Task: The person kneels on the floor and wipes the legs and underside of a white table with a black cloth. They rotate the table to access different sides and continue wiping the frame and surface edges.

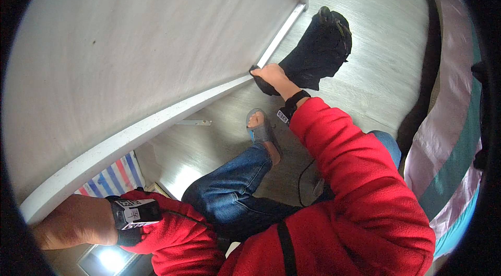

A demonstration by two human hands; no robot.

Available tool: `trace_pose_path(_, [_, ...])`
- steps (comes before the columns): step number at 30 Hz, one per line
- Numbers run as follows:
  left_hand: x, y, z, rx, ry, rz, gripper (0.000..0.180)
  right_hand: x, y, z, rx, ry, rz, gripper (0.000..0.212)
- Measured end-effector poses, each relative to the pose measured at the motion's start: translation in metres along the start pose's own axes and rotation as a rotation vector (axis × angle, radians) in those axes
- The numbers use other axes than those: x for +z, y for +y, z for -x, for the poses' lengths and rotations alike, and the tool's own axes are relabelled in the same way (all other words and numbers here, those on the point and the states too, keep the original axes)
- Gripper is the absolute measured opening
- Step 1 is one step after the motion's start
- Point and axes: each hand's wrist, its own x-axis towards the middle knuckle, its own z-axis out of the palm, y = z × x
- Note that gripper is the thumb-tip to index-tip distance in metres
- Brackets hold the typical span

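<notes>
While right hand [271, 74] clenches black cloth [315, 49], spread ahead and rightward, left hand [68, 226], grip unclear

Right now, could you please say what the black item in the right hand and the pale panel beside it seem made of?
The black item looks like matte fabric, given its rumpled edges; the pale panel may be painted or laminated board, its face smooth with a faint sheen.
</notes>
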Motion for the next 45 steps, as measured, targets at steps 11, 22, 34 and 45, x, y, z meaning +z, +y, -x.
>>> trace_pose_path(11, [-0.013, -0.005, 0.000, 0.219, -0.023, -0.323, 0.029, -0.020, -0.004, 0.009, -0.021, -0.043, -0.054, 0.054])
trace_pose_path(22, [-0.017, -0.002, -0.004, 0.275, -0.005, -0.379, 0.031, -0.054, 0.003, 0.017, -0.296, 0.026, 0.052, 0.043])
trace_pose_path(34, [-0.007, 0.000, -0.001, 0.307, 0.011, -0.323, 0.033, -0.048, -0.003, 0.020, -0.264, 0.006, -0.794, 0.026])
trace_pose_path(45, [-0.012, 0.010, -0.001, 0.370, -0.002, -0.292, 0.035, -0.116, 0.040, 0.011, -0.285, -0.062, -0.811, 0.022])
